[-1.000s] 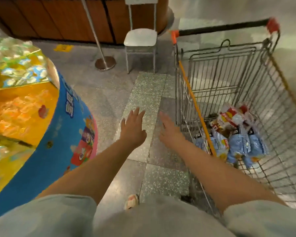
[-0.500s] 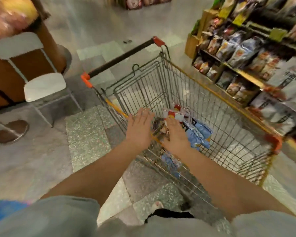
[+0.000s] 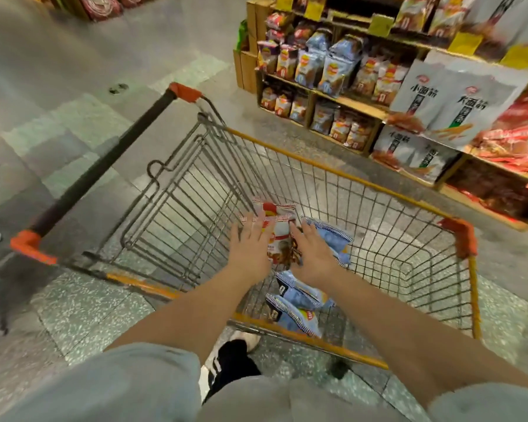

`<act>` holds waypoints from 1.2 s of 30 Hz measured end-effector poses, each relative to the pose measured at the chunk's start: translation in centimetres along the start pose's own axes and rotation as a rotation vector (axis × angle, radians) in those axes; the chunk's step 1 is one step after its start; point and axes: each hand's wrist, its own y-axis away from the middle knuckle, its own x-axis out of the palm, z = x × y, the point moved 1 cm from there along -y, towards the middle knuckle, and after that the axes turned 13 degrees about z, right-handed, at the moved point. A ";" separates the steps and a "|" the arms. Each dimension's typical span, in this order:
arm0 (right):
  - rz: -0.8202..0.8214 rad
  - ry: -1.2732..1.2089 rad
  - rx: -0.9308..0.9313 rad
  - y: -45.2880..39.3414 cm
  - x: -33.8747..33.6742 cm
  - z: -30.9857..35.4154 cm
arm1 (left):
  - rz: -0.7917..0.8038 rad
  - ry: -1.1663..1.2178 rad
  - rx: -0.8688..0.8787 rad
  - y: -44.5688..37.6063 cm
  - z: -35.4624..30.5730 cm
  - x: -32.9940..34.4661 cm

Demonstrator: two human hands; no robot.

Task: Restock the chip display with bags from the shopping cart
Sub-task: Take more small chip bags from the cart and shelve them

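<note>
A wire shopping cart (image 3: 348,178) with an orange rim stands in front of me. Inside it lie a red-and-white chip bag (image 3: 279,231) and several blue chip bags (image 3: 299,303). Both my arms reach down into the cart. My left hand (image 3: 249,248) hovers open, fingers spread, at the left edge of the red-and-white bag. My right hand (image 3: 313,251) is open on that bag's right side, over a blue bag. Neither hand grips anything. The wooden chip display (image 3: 333,95) stands at the upper right, its shelves filled with bags.
The cart's black handle (image 3: 104,169) with orange ends points to the far left. White and red snack packs (image 3: 448,102) fill shelves at right. Grey speckled floor tiles (image 3: 83,309) lie around the cart. My shoe (image 3: 226,360) is just below the cart's near rim.
My view swung right from the round blue stand to the cart and shelves. Both hands moved from beside the cart to inside it, down to the red-and-white bag.
</note>
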 end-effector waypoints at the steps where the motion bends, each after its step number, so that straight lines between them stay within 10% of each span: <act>1: 0.006 -0.012 0.018 -0.9 0.1 0.1 | 0.022 -0.002 0.012 -1.3 0.6 0.3; 16: 0.263 -0.277 0.290 -19.2 5.9 -1.4 | 0.330 -0.022 0.099 -18.4 8.0 5.0; 26: 0.219 -0.422 0.453 -22.9 9.7 -5.4 | 0.555 0.390 -0.090 -23.5 7.9 11.1; 36: 0.173 -0.487 0.395 -25.7 12.4 -7.3 | 0.430 0.539 0.081 -27.1 6.7 12.8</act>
